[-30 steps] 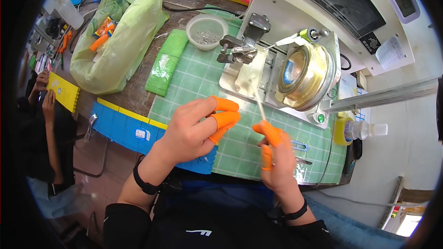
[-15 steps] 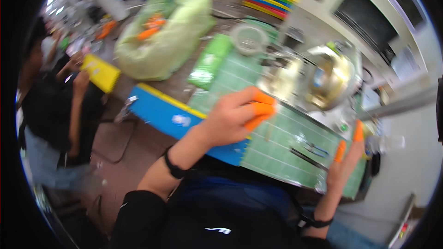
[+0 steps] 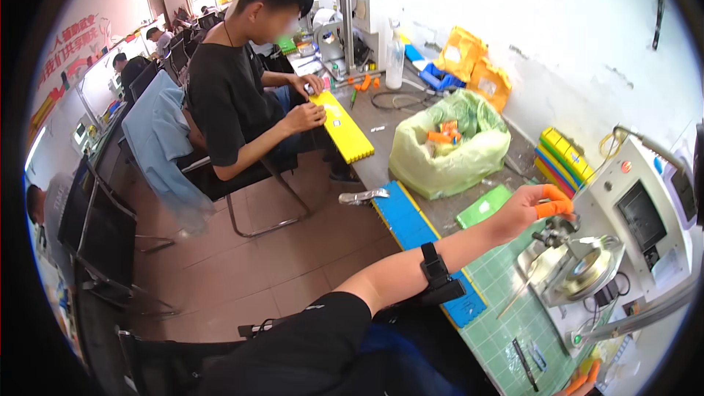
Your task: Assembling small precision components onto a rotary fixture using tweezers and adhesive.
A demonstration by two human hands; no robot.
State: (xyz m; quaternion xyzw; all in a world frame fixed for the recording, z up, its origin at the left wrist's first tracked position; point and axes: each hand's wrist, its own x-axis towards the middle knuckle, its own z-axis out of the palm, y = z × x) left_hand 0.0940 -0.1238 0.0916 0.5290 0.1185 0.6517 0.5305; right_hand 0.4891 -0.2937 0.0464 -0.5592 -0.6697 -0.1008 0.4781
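Orange finger covers sit on both my hands. My left hand is stretched over the far side of the green gridded mat, fingers curled and closed; what they hold, if anything, is hidden. Just beyond it stands a small bench machine with a round metal bowl-like part. A thin stick slants beside the machine. At the lower right edge, my right hand is partly cut off, its covered fingers apart with nothing seen in them. Nearest to it lie a black tweezer-like tool and a small blue tool.
A blue board lines the bench's near edge, a metal tool at its end. Behind are a green packet, a bag-lined bin and stacked coloured boards. A seated co-worker handles a yellow board.
The view has swung left, bringing the co-worker and room into sight. My left hand has reached farther out toward the machine. My right hand has slipped to the lower right edge.
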